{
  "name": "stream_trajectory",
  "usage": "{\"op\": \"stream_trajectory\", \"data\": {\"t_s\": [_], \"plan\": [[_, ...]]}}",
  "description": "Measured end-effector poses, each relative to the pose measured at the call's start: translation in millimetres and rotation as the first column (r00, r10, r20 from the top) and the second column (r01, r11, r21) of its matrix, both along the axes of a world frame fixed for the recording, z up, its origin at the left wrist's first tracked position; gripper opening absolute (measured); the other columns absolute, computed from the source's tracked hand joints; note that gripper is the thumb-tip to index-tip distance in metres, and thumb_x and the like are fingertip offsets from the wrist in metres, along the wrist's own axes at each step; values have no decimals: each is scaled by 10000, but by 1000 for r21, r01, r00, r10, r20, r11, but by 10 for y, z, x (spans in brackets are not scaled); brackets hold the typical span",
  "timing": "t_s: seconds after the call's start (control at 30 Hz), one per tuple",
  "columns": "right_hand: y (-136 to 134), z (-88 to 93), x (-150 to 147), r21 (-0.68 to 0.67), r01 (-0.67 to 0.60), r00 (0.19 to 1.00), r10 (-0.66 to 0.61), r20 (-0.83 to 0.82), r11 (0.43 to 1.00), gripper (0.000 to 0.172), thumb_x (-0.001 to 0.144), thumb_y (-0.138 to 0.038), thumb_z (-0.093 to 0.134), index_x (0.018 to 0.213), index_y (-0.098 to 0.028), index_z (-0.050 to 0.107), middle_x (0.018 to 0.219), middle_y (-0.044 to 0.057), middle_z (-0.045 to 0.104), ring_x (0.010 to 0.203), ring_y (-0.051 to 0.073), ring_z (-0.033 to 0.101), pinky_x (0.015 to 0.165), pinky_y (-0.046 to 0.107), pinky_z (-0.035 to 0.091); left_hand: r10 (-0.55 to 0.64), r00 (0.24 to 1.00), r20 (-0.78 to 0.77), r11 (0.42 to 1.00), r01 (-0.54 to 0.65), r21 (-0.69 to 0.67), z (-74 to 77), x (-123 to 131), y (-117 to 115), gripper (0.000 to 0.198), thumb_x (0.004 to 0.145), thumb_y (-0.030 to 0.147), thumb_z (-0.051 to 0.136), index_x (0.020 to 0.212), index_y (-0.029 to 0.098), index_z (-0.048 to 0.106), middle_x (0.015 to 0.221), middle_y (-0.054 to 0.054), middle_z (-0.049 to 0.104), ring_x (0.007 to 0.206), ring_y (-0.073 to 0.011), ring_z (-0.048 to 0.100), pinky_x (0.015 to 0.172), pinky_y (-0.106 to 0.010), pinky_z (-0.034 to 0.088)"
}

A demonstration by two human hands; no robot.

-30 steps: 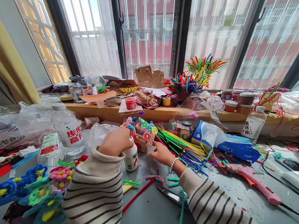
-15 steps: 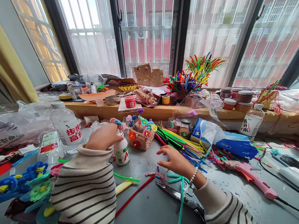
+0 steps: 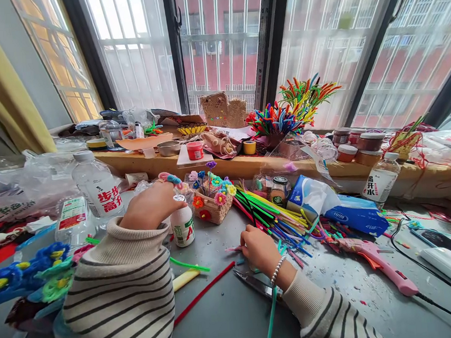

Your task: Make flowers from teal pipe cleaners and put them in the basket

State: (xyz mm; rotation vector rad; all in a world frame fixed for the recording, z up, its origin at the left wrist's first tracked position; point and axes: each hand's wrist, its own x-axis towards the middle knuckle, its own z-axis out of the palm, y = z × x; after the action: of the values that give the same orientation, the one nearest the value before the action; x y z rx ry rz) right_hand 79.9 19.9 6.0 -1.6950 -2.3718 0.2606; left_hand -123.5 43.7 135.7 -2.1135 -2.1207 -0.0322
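The left hand (image 3: pixel 151 205) pinches a little fuzzy flower (image 3: pixel 170 179) just above the white glue bottle (image 3: pixel 182 227) — the flower basket (image 3: pixel 211 206) stands right beside it. The right hand (image 3: pixel 256 243) lies curled on the table (image 3: pixel 228 318), touching a pink bit (image 3: pixel 233 249); I cannot tell if it grips. Bright fuzzy sticks (image 3: pixel 275 214) crowd close behind it — scissors (image 3: pixel 257 285) lie just in front.

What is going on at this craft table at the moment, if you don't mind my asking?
A person is making things from pipe cleaners. Their left hand holds a small pink and blue twisted piece just above a white glue bottle. Their right hand is down on the table among short cut bits, beside the pile of coloured pipe cleaners. A small basket of pipe-cleaner flowers stands next to the bottle, and scissors lie near the right wrist.
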Motion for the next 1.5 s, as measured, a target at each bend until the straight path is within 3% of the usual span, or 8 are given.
{"op": "stream_trajectory", "data": {"t_s": [0.1, 0.3, 0.57, 0.7, 0.87, 1.07, 1.23, 1.5], "plan": [[-23, 36, -4, 30, -33, 999, 34, -12, 999, 185, 688, -196, 488, 860, -182, 557, 877, 61, 521, 806, 166, 500, 640, 232, 373, 51, 999, 8, 998, -51, 31, 47, 5, -50, 482, 627, 512, 359, 866, 130, 529, 978, -157, 532, 860, -292, 507, 634, -346, 402], [-156, -5, -185, 70, -398, 917, 393, 69, 915, 120, 688, -198, 486, 763, -196, 580, 803, 28, 537, 771, 145, 490, 590, 199, 372, 64, 998, 8, 996, -65, 59, 197, 145, -289, 490, 628, 538, 348, 818, 137, 556, 891, -132, 568, 828, -294, 519, 656, -360, 399], [-41, 192, 34, 241, -156, 976, 186, -109, 958, 230, 711, -145, 459, 931, -190, 506, 923, 40, 504, 836, 135, 476, 680, 208, 378, -132, 991, 14, 991, 132, 11, 224, 371, -398, 388, 647, 487, 377, 736, 161, 567, 752, -83, 610, 726, -234, 553, 623, -304, 404], [-76, 323, 376, 273, -2, 941, 94, -325, 962, 155, 734, -204, 426, 847, -177, 528, 818, 26, 528, 670, 115, 500, 619, 214, 387, -177, 984, -16, 984, 177, 14, -7, 789, -460, 264, 662, 334, 433, 708, 135, 599, 728, -128, 619, 705, -261, 570, 567, -331, 409], [-250, 53, 688, 182, 170, 884, -68, -462, 968, 191, 746, -243, 366, 770, -164, 539, 710, 28, 580, 615, 136, 513, 576, 235, 387, -484, 871, 83, 866, 491, -96, -587, 1349, -637, 231, 702, 224, 396, 698, 138, 610, 684, -139, 629, 661, -240, 592, 532, -316, 422], [-373, -194, 900, 134, 207, 899, -134, -416, 969, 186, 741, -268, 385, 724, -173, 544, 717, 37, 586, 656, 155, 526, 606, 252, 386, -500, 851, 160, 858, 512, -40, -1161, 1294, -576, 247, 721, 257, 354, 765, 164, 579, 779, -122, 610, 710, -242, 580, 542, -325, 443], [-439, -178, 909, 132, 188, 925, -131, -356, 973, 149, 727, -287, 437, 659, -178, 514, 663, 24, 566, 618, 148, 515, 581, 247, 375, -488, 844, 220, 868, 497, 19, -1348, 1203, -515, 265, 738, 261, 325, 778, 155, 566, 828, -114, 595, 807, -221, 548, 652, -309, 442], [-441, -298, 889, 41, 178, 962, -165, -218, 983, 94, 690, -221, 477, 616, -168, 498, 663, 34, 547, 644, 163, 496, 597, 263, 373, -436, 819, 373, 897, 426, 112, -1401, 1211, -542, 369, 766, 361, 261, 731, 155, 565, 719, -104, 612, 729, -213, 561, 657, -320, 433]]}}
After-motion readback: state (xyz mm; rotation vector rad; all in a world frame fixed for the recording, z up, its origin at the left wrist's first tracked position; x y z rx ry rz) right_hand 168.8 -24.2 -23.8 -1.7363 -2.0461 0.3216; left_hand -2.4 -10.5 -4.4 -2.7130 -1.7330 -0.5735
